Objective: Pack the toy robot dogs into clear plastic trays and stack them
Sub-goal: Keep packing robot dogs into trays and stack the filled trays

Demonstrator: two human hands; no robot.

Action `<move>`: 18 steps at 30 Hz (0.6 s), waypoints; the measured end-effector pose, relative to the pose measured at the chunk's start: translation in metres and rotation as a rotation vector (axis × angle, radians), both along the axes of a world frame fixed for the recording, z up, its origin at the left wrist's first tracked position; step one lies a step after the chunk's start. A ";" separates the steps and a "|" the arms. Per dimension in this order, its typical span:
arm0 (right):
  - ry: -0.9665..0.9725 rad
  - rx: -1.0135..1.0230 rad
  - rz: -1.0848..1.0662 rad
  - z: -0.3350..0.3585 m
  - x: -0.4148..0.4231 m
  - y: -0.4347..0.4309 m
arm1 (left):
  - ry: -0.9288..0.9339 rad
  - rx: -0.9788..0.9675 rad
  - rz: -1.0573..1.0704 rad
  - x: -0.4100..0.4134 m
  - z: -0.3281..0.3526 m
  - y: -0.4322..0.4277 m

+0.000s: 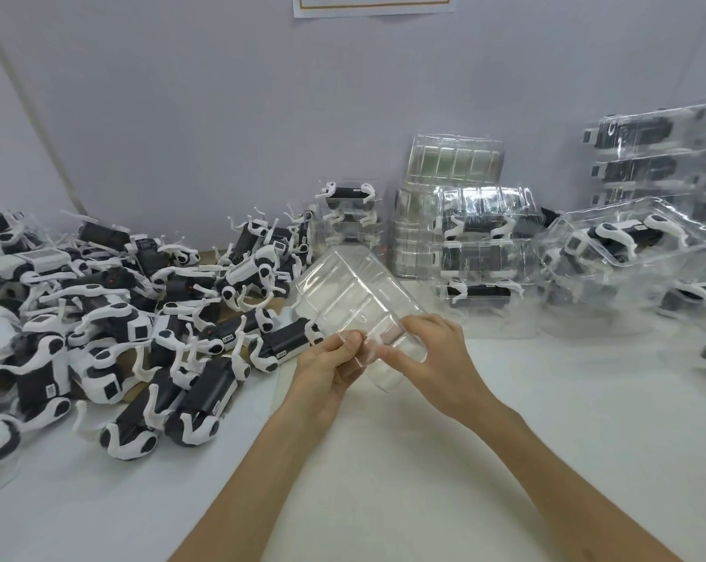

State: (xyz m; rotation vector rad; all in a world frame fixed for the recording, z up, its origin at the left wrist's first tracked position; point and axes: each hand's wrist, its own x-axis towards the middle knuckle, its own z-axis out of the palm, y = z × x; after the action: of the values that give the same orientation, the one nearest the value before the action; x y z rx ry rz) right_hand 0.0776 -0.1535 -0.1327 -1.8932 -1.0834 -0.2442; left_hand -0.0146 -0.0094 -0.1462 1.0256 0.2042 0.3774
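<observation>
Both hands hold an empty clear plastic tray (347, 294) tilted above the middle of the white table. My left hand (331, 365) pinches its near edge from the left. From the right, my right hand (428, 350) grips the same near end with curled fingers. A big heap of loose black-and-white toy robot dogs (112, 318) covers the table's left side, the closest dog (286, 342) lying just left of my left hand. Packed trays with dogs inside (481, 253) stand stacked behind the held tray on the right.
A stack of empty clear trays (452, 164) leans against the back wall. More filled trays (635, 237) pile up at the right, one tilted, with a tall stack (659, 156) behind. A small stack of packed dogs (349, 212) sits at the back centre. The wall closes off the far side.
</observation>
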 end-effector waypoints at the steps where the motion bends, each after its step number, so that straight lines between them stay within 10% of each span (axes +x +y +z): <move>1: 0.026 0.031 0.006 0.000 -0.002 0.001 | -0.034 0.008 -0.013 0.000 -0.001 -0.003; 18: 0.063 0.011 0.039 -0.006 -0.007 0.006 | -0.133 -0.041 -0.133 0.005 0.000 -0.011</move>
State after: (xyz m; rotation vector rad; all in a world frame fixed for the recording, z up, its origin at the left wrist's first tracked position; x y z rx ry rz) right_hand 0.0707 -0.1477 -0.1387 -1.8555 -1.0731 -0.1665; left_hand -0.0096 -0.0207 -0.1462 0.9641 0.0240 0.3175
